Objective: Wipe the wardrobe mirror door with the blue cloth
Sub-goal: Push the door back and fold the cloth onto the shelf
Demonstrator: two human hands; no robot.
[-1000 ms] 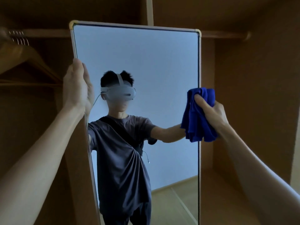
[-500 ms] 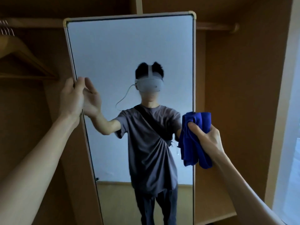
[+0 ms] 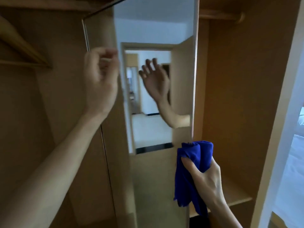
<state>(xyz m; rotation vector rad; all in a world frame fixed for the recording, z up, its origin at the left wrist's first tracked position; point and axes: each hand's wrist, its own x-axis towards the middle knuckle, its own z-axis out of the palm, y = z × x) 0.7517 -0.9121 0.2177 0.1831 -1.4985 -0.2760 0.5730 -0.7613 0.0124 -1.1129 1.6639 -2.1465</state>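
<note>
The wardrobe mirror door (image 3: 153, 181) stands upright in the middle of the view and reflects a doorway and a bright room. My left hand (image 3: 100, 79) is blurred in front of the mirror's left part, just right of its left edge; its reflection shows spread fingers holding nothing. My right hand (image 3: 205, 176) grips the bunched blue cloth (image 3: 189, 175) low at the mirror's right edge. The cloth hangs down below my fist, and its top touches or nearly touches the edge.
The open wooden wardrobe surrounds the mirror. A wooden hanger (image 3: 21, 46) hangs at the upper left. A clothes rail (image 3: 230, 14) runs at the upper right and a shelf (image 3: 235, 195) sits low on the right. A white frame (image 3: 278, 122) borders the far right.
The mirror door has swung, so the reflection changed from a person to a doorway. My left hand has let go of the left edge. My right hand has dropped lower with the cloth.
</note>
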